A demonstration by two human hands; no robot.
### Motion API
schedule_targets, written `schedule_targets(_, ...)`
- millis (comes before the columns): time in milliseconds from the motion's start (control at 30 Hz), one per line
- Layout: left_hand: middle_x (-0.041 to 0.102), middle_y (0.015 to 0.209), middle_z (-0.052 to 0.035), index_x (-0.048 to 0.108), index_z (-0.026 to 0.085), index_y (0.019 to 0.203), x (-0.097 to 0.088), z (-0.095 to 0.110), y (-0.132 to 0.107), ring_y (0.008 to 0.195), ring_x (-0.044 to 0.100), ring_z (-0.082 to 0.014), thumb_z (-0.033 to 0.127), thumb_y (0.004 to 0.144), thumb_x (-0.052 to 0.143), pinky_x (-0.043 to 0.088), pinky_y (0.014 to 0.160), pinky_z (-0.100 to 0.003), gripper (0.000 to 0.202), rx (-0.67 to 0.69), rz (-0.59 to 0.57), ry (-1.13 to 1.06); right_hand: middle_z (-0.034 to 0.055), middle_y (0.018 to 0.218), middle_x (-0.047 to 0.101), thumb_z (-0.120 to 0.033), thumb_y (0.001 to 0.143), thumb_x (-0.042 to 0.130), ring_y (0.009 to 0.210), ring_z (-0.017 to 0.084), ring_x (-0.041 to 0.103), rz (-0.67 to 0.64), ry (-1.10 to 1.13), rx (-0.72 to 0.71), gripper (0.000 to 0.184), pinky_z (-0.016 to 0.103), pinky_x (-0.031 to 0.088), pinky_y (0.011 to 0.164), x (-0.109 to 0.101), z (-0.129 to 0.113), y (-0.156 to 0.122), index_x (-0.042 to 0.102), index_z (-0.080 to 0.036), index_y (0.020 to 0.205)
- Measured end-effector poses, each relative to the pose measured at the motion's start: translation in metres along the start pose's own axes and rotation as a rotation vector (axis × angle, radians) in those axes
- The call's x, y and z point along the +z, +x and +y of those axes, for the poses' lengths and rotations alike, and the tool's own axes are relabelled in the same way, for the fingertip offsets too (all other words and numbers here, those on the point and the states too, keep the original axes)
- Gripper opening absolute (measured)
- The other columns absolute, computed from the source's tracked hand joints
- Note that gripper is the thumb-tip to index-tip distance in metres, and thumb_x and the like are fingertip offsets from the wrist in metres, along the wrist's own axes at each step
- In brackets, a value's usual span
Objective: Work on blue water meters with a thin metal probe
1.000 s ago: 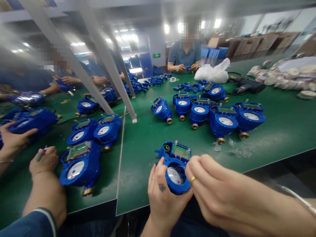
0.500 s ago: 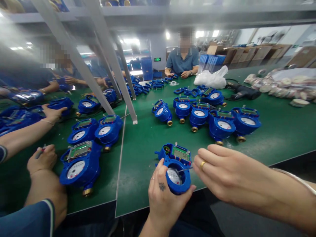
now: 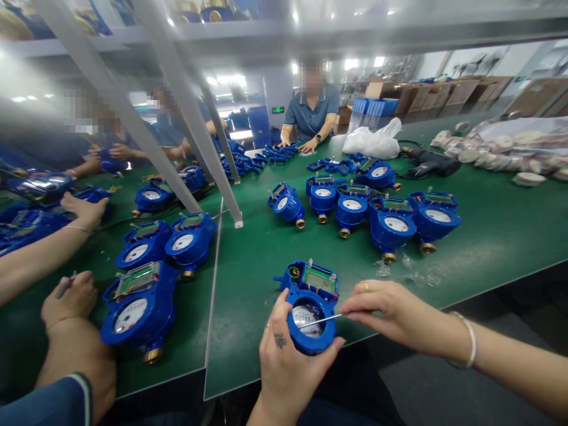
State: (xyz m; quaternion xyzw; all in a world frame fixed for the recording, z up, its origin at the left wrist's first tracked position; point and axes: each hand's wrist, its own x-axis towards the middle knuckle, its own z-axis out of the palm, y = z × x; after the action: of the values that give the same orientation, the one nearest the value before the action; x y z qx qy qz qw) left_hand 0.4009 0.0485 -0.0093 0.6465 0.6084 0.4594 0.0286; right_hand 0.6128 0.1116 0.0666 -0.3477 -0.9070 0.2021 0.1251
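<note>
My left hand (image 3: 290, 358) grips a blue water meter (image 3: 313, 343) at the table's front edge, thumb and fingers round its lower housing. The meter's round dial sits in a deep ring, and a green circuit board with a small display (image 3: 320, 278) lies exposed above it. My right hand (image 3: 386, 313) pinches a thin metal rod-like tool (image 3: 322, 320), its handle hidden in the fingers. The rod reaches across the ring, its tip over the dial. Whether the tip touches anything I cannot tell.
Several blue water meters (image 3: 393, 228) stand beyond my hands. Crumpled clear plastic (image 3: 421, 273) lies near them. At left, a co-worker's hand (image 3: 73, 296) holds a pen-like thing beside more meters (image 3: 137, 313). A metal post (image 3: 237, 216) rises mid-table; a black heat-gun-like tool (image 3: 432, 164) lies farther back.
My right hand has turned and lowered slightly, and more of the rod now shows, reaching farther left across the dial. My left hand still holds the meter. The far co-worker's hands have shifted.
</note>
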Motion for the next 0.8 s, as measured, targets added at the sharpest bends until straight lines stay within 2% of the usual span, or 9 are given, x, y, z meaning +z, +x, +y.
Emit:
schedule_targets(33,0.061,0.118,-0.0172,0.042,0.014,0.119,-0.001,-0.001,0.0,0.101,0.065,-0.028,0.05,0.066,0.074,0.056,0.085,-0.038,0.072,-0.009,-0.005,0.001,0.0024,0.083,0.066,-0.024,0.093,0.051,0.077,0.013,0.061,0.03,0.018,0.018,0.02,0.023,0.046,0.067,0.004,-0.001,-0.004,0.068,-0.023,0.101)
schedule_targets(100,0.062,0.118,-0.0169,0.041,0.014,0.121,-0.002,-0.003,0.001,0.099,0.066,-0.0275,0.053,0.065,0.074,0.057,0.082,-0.038,0.075,-0.015,-0.006,0.019,0.0028,0.08,0.065,-0.022,0.093,0.048,0.072,0.014,0.06,0.128,-0.105,0.015,0.022,0.024,0.045,0.063,0.002,-0.009,-0.01,0.068,-0.022,0.099)
schedule_targets(233,0.063,0.114,-0.0188,0.043,0.012,0.118,-0.004,-0.005,0.003,0.095,0.067,-0.0281,0.053,0.065,0.074,0.058,0.079,-0.037,0.074,0.102,0.02,0.11,0.0064,0.074,0.066,-0.013,0.093,0.035,0.066,0.019,0.057,0.313,-0.62,-0.17,0.037,0.032,0.04,0.058,-0.024,-0.046,-0.014,0.071,-0.017,0.087)
schedule_targets(333,0.064,0.109,-0.0208,0.045,0.009,0.118,-0.001,-0.001,0.005,0.094,0.067,-0.0297,0.053,0.068,0.072,0.058,0.079,-0.038,0.072,0.154,0.036,0.164,0.0077,0.068,0.066,-0.004,0.083,0.037,0.063,0.021,0.054,0.307,-0.824,-0.301,0.037,0.035,0.036,0.055,-0.035,-0.073,-0.004,0.071,-0.014,0.073)
schedule_targets(433,0.065,0.107,-0.0219,0.046,0.008,0.117,0.003,0.005,0.006,0.092,0.068,-0.03,0.054,0.075,0.064,0.058,0.078,-0.04,0.065,0.173,0.042,0.168,0.0094,0.067,0.065,-0.009,0.073,0.049,0.06,0.023,0.05,0.214,-0.918,-0.351,0.024,0.037,0.035,0.055,-0.031,-0.088,0.011,0.071,-0.016,0.066)
schedule_targets(567,0.066,0.105,-0.0219,0.047,0.009,0.115,0.003,0.007,0.007,0.091,0.068,-0.0292,0.054,0.081,0.056,0.058,0.077,-0.039,0.056,0.181,0.042,0.162,0.0085,0.062,0.062,-0.014,0.067,0.056,0.059,0.023,0.049,0.14,-0.946,-0.383,0.015,0.038,0.033,0.055,-0.024,-0.088,0.022,0.07,-0.018,0.062)
schedule_targets(700,0.065,0.107,-0.0207,0.046,0.01,0.118,0.001,0.002,0.006,0.091,0.068,-0.0296,0.054,0.074,0.065,0.058,0.077,-0.039,0.066,0.154,0.024,0.174,0.0048,0.062,0.06,-0.012,0.071,0.058,0.059,0.02,0.049,0.198,-0.902,-0.347,0.013,0.034,0.03,0.052,-0.023,-0.074,0.017,0.068,-0.017,0.065)
schedule_targets(800,0.065,0.106,-0.0199,0.045,0.009,0.119,0.0,0.001,0.005,0.092,0.068,-0.0292,0.052,0.07,0.07,0.057,0.079,-0.039,0.07,0.176,0.024,0.178,0.0054,0.066,0.063,-0.009,0.072,0.057,0.061,0.02,0.052,0.235,-0.857,-0.324,0.014,0.033,0.031,0.052,-0.022,-0.064,0.009,0.067,-0.016,0.066)
